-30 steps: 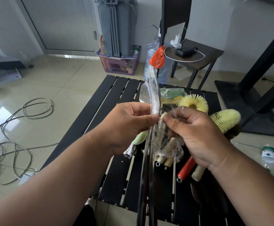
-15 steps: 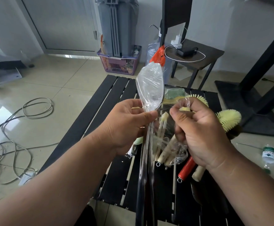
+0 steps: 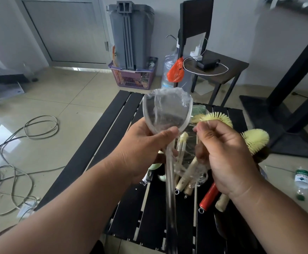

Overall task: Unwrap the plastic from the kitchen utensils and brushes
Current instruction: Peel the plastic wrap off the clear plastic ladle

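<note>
We work over the black slatted desk point(image 3: 101, 143), which sits low on the glossy tiled floor point(image 3: 61, 99). Beyond its far edge stand a tall grey plastic bin point(image 3: 129, 33) in a purple basket point(image 3: 133, 77) and a dark side table point(image 3: 226, 68) carrying a charger and white cable; loose cables coil on the floor to the left.

Above the middle of the desk we hold the long clear plastic spoon point(image 3: 166, 114), bowl uppermost and still cloaked in crinkled clear plastic wrap point(image 3: 169, 101), its handle running down toward the near edge. Our left hand point(image 3: 145, 145) grips the spoon's neck, thumb pressed across just under the bowl. Our right hand point(image 3: 221, 153) is clenched beside it, thumb and forefinger apparently pinching a thin edge of film, though the film there is too faint to be sure.

To do this well, we judge that the left hand should keep the neck steady while the right draws the film away from the bowl in one pull, not tearing it into scraps.

Below, near the right edge, lie the yellow bristle brushes point(image 3: 255, 140), a bagged bundle of small wooden-handled brushes point(image 3: 186, 169) and a red-handled tool point(image 3: 209, 197).
</note>
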